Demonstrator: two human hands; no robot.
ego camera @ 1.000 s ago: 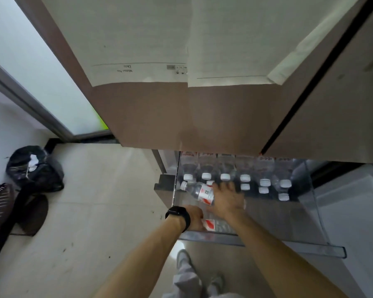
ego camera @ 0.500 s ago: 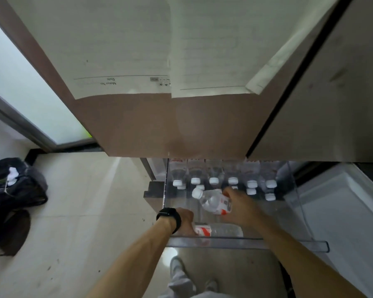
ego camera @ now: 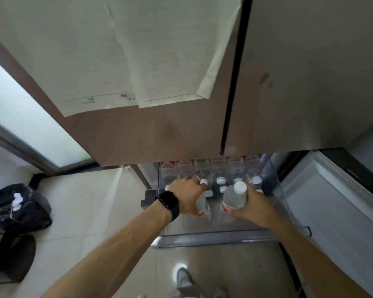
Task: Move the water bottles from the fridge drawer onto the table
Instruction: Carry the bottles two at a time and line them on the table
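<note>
Fingers (ego camera: 235, 211) of right hand (ego camera: 253, 206) wrap raised bottle (ego camera: 234, 197).

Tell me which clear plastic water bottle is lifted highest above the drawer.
The clear white-capped bottle in the right hand; the others sit lower.

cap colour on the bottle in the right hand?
White. The cap tops the bottle held in the right hand; head view.
</note>
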